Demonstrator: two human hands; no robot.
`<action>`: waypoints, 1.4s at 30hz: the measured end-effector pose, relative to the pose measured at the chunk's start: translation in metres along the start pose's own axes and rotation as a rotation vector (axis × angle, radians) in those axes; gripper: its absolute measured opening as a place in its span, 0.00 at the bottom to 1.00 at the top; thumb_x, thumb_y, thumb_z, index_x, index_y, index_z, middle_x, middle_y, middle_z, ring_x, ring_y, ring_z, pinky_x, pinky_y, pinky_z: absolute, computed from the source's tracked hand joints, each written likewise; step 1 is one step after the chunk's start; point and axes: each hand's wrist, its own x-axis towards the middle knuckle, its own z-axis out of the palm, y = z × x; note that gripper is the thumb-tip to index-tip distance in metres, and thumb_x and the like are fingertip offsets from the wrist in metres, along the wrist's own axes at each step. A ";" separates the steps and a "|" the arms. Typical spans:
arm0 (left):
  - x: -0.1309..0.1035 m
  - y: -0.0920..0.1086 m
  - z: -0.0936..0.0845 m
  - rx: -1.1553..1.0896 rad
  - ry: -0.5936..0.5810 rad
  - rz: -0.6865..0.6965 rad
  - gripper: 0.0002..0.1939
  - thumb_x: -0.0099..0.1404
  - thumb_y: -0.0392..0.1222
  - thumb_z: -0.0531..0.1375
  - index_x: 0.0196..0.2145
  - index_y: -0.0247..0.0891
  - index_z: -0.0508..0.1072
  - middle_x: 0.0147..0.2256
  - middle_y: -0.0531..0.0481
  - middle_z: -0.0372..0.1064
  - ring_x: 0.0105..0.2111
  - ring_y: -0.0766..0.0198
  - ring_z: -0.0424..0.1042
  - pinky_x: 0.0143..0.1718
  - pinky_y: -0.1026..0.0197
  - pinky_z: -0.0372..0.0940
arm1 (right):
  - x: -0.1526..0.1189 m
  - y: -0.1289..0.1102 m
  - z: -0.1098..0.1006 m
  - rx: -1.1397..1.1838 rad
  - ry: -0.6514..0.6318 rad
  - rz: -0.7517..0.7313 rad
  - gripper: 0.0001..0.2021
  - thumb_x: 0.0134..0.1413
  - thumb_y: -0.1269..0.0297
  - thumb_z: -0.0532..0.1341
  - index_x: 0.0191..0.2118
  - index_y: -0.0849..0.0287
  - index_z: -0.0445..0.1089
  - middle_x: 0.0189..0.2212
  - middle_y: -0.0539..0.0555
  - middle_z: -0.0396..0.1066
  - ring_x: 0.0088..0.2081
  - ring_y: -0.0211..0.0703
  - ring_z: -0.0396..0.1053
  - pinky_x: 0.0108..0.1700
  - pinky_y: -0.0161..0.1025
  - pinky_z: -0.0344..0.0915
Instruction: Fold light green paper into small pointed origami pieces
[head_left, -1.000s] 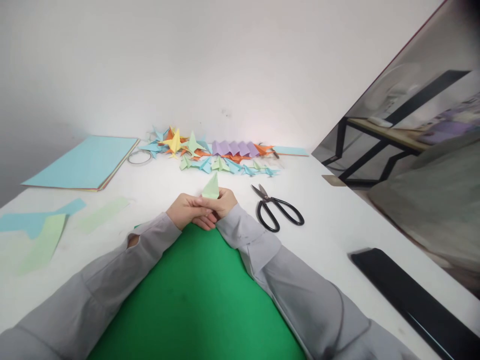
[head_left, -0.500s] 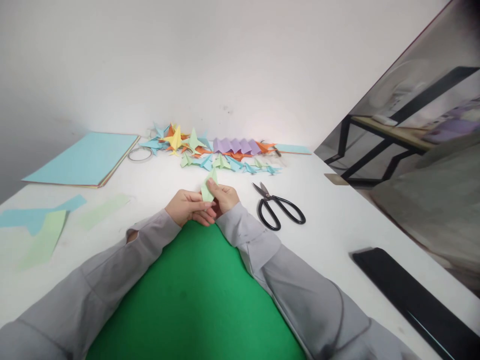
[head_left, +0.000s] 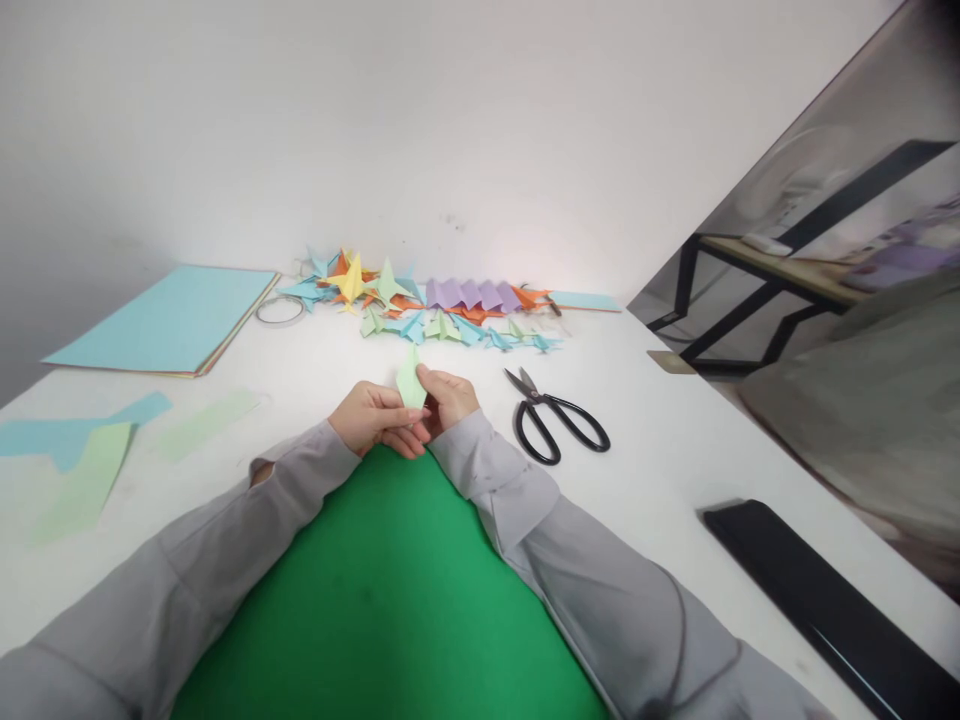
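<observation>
A small folded piece of light green paper stands upright between my hands, its pointed tip facing the wall. My left hand pinches its lower end with the thumb and fingers. At the paper's right edge, my right hand grips it, thumb on the near face. Beyond my hands lies a row of folded paper shapes, among them a yellow one, a pale green one and a purple pleated strip. Black-handled scissors lie to the right with their blades apart.
Stacked coloured sheets lie at the back left beside a wire ring. Blue and green paper scraps are at the left. A long black object lies on the white table at the right.
The green paper has shifted slightly left and turned, showing more of its face. Both hands still hold it and have barely moved.
</observation>
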 end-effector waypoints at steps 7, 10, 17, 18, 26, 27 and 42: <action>-0.001 -0.001 0.003 -0.012 0.035 0.040 0.15 0.45 0.42 0.67 0.27 0.26 0.72 0.22 0.42 0.73 0.18 0.61 0.72 0.17 0.63 0.68 | -0.003 -0.004 0.001 -0.150 0.096 -0.111 0.24 0.30 0.44 0.64 0.11 0.59 0.58 0.07 0.44 0.54 0.12 0.28 0.48 0.15 0.33 0.43; 0.000 -0.002 0.004 0.016 0.040 0.049 0.16 0.46 0.44 0.66 0.27 0.26 0.72 0.21 0.43 0.72 0.18 0.61 0.71 0.16 0.63 0.67 | -0.002 -0.003 0.001 -0.171 0.103 -0.122 0.24 0.32 0.43 0.63 0.11 0.59 0.57 0.08 0.44 0.54 0.13 0.29 0.49 0.16 0.32 0.44; 0.006 -0.004 0.004 0.085 0.242 0.102 0.13 0.48 0.43 0.65 0.19 0.28 0.70 0.16 0.46 0.69 0.16 0.64 0.70 0.17 0.66 0.67 | 0.000 0.003 0.004 -0.029 0.076 -0.121 0.21 0.33 0.46 0.63 0.23 0.56 0.56 0.17 0.43 0.60 0.18 0.33 0.58 0.19 0.33 0.56; 0.006 -0.005 0.004 0.105 0.271 0.109 0.12 0.49 0.42 0.63 0.19 0.29 0.69 0.15 0.47 0.69 0.16 0.64 0.70 0.17 0.66 0.67 | -0.002 0.003 0.005 -0.098 0.076 -0.166 0.20 0.33 0.48 0.64 0.24 0.56 0.55 0.18 0.44 0.60 0.19 0.33 0.58 0.20 0.33 0.56; 0.008 -0.017 0.004 0.526 0.254 0.281 0.09 0.53 0.34 0.54 0.18 0.35 0.67 0.14 0.53 0.67 0.15 0.65 0.69 0.17 0.65 0.66 | -0.006 0.006 0.005 -0.447 0.050 -0.247 0.18 0.33 0.54 0.64 0.23 0.56 0.53 0.14 0.39 0.53 0.15 0.30 0.51 0.17 0.31 0.47; 0.008 -0.018 0.004 0.523 0.235 0.288 0.09 0.53 0.35 0.53 0.18 0.35 0.67 0.14 0.53 0.67 0.15 0.65 0.69 0.17 0.65 0.66 | -0.005 0.007 0.004 -0.421 0.052 -0.245 0.18 0.35 0.53 0.64 0.22 0.56 0.53 0.13 0.39 0.53 0.14 0.30 0.50 0.16 0.31 0.47; 0.008 -0.007 0.002 0.087 0.278 0.275 0.07 0.48 0.39 0.59 0.23 0.33 0.64 0.13 0.55 0.64 0.11 0.68 0.64 0.11 0.67 0.60 | -0.004 -0.004 0.008 -0.047 -0.018 -0.076 0.22 0.32 0.50 0.63 0.29 0.55 0.53 0.18 0.42 0.66 0.16 0.32 0.62 0.17 0.30 0.57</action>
